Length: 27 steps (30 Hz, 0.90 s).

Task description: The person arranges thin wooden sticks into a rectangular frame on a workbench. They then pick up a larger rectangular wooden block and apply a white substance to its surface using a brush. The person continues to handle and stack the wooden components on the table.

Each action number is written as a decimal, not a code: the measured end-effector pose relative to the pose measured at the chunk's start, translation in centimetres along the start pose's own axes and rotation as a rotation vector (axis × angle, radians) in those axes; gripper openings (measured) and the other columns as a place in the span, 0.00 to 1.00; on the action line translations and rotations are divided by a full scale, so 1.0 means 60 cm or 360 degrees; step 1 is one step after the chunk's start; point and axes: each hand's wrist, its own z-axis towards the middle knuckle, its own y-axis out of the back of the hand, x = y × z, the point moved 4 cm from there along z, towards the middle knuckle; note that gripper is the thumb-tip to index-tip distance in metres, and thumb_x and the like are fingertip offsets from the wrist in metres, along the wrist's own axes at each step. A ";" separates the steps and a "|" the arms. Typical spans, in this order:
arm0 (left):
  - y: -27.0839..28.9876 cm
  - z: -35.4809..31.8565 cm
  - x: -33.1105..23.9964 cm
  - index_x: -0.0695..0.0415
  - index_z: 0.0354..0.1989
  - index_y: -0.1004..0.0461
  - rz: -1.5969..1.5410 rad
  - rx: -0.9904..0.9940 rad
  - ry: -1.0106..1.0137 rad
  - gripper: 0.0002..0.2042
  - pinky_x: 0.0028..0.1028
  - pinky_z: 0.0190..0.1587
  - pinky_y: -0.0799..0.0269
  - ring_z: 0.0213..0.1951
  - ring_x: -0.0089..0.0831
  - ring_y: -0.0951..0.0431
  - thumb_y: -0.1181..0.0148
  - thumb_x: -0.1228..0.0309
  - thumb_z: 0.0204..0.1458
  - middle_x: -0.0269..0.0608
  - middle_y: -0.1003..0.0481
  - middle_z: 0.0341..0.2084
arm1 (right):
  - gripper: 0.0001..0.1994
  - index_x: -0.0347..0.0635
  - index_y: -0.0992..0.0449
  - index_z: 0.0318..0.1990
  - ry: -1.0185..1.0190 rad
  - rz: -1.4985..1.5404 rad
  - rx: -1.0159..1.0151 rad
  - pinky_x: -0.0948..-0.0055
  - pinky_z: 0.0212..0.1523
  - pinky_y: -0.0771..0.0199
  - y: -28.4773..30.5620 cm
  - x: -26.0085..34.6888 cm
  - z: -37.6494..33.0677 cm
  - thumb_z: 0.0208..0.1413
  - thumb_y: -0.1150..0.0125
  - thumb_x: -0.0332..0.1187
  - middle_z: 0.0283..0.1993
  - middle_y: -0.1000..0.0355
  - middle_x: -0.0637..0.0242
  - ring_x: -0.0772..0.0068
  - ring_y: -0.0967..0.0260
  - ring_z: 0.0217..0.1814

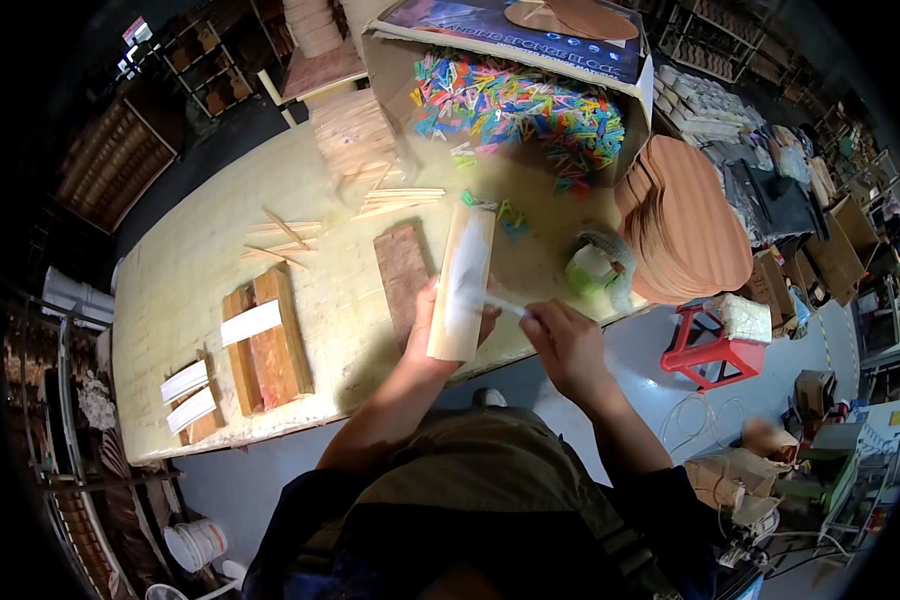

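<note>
A pale wooden piece [453, 343] is tilted upright over the near edge of the table, with my left hand [425, 335] wrapped round it. White paste [466, 262], which looks like glue, covers much of its upper face. My right hand [568, 350] pinches the handle of a slim whitish spreader [510, 306]; its blurred tip meets the paste, and I cannot tell if it is a brush. Just behind my left hand a brown wooden block [400, 265] lies flat. To the right stands a tub [592, 265] with green and white on it, beside a grey-green cloth [622, 280].
An open carton [635, 125] of colourful small clips [530, 110] stands at the back. Stacked guitar-shaped wooden sheets [685, 220] lie right. Thin wood strips [402, 198] and wooden blocks with white bands [285, 350] lie left. A red stool [705, 350] is beyond the table's right edge.
</note>
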 end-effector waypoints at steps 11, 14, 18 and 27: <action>0.000 -0.026 0.029 0.59 0.44 0.32 0.0007 -0.0433 0.0288 0.21 0.22 0.30 0.31 0.30 0.31 0.33 0.52 0.54 0.52 0.39 0.33 0.30 | 0.11 0.40 0.23 0.35 -0.0480 -0.0453 -0.0305 0.58 0.31 0.30 0.103 -0.190 0.009 0.57 0.43 0.39 0.31 0.28 0.53 0.48 0.28 0.30; 0.032 -0.031 0.012 0.65 0.46 0.33 0.0016 -0.0326 0.0257 0.25 0.23 0.32 0.30 0.33 0.32 0.34 0.51 0.54 0.50 0.43 0.34 0.32 | 0.10 0.41 0.23 0.33 -0.0639 -0.0902 -0.0253 0.56 0.33 0.28 0.131 -0.213 -0.018 0.56 0.43 0.39 0.35 0.27 0.54 0.47 0.28 0.32; 0.046 -0.027 0.022 0.66 0.48 0.33 -0.0002 -0.0330 0.0297 0.27 0.23 0.33 0.30 0.33 0.32 0.34 0.50 0.52 0.51 0.42 0.33 0.33 | 0.08 0.41 0.26 0.37 -0.0928 -0.1377 0.0066 0.55 0.35 0.25 0.130 -0.234 -0.018 0.55 0.45 0.34 0.35 0.25 0.55 0.49 0.25 0.35; 0.041 -0.025 0.022 0.59 0.43 0.30 0.0270 -0.0420 0.0216 0.20 0.23 0.28 0.34 0.29 0.30 0.33 0.50 0.54 0.53 0.38 0.32 0.29 | 0.09 0.39 0.21 0.31 -0.1078 -0.0898 0.0476 0.58 0.33 0.25 0.147 -0.277 0.020 0.51 0.43 0.34 0.31 0.23 0.54 0.52 0.24 0.33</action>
